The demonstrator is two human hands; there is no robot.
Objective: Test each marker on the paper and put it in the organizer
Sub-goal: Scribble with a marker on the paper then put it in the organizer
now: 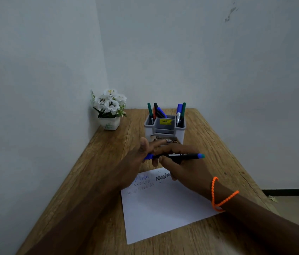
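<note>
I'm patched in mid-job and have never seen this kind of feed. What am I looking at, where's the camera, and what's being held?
There is no machine: a person works bare-handed, filmed by one camera on their head looking down. The right hand grips a blue marker lying sideways; the left hand is open at its capped end. Below lies white paper with test scribbles on a wooden table. Behind stand a grey organizer already holding markers, and a pot of white flowers.

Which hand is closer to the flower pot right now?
Left. The left hand is over the table on the side of the flower pot, in front of it; the right hand, gripping the blue marker, is farther right.
</note>
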